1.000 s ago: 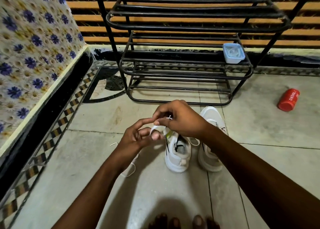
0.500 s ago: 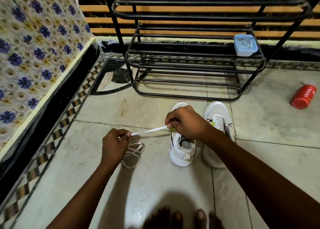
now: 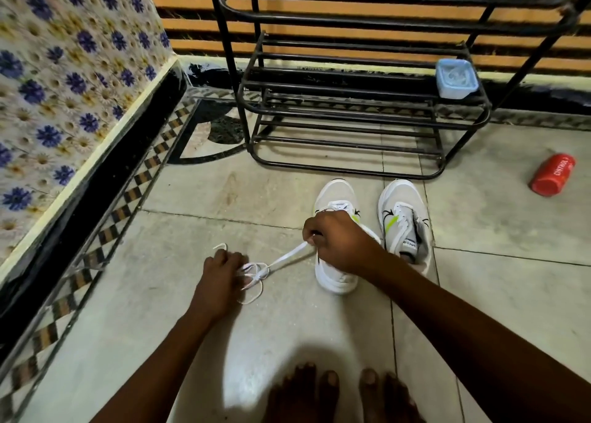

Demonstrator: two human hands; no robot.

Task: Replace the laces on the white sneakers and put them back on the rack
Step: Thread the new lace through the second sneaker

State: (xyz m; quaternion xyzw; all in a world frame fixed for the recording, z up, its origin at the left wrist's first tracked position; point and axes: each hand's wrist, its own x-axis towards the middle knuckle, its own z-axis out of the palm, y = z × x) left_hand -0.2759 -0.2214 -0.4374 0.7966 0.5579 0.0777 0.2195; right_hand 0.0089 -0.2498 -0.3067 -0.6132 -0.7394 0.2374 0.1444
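Crouching low over the tiled floor (image 3: 179,333), bare toes (image 3: 323,387) showing at the bottom edge. Pinching a white lace (image 3: 287,258) with the right hand (image 3: 339,243), fingers (image 3: 311,230) curled tight round it just above the left sneaker (image 3: 335,278). Stretching that lace down and across to the left hand (image 3: 220,275), lying knuckles-up on the floor with curled fingers gripping the loose coils beside it. Trailing a free lace end (image 3: 220,246) just beyond the left hand's knuckles. Looping a bit of slack (image 3: 252,294) under the hand on the tile.

Standing side by side in front of the rack (image 3: 351,109): both white sneakers, toes pointing toward it, heels toward the feet. Showing criss-crossed lacing near the toe on the left sneaker, with the right hand covering its middle. Sitting just to its right, apart from both hands, the right sneaker (image 3: 403,218), tongue and green stripe visible.

Holding a small blue lidded box (image 3: 455,78) on the right end of a black rack shelf. Lying on its side well off to the right on the floor, a red bottle (image 3: 551,174). Rising along the left, a flower-patterned wall (image 3: 64,80) with a black skirting and a checkered floor border (image 3: 105,227).
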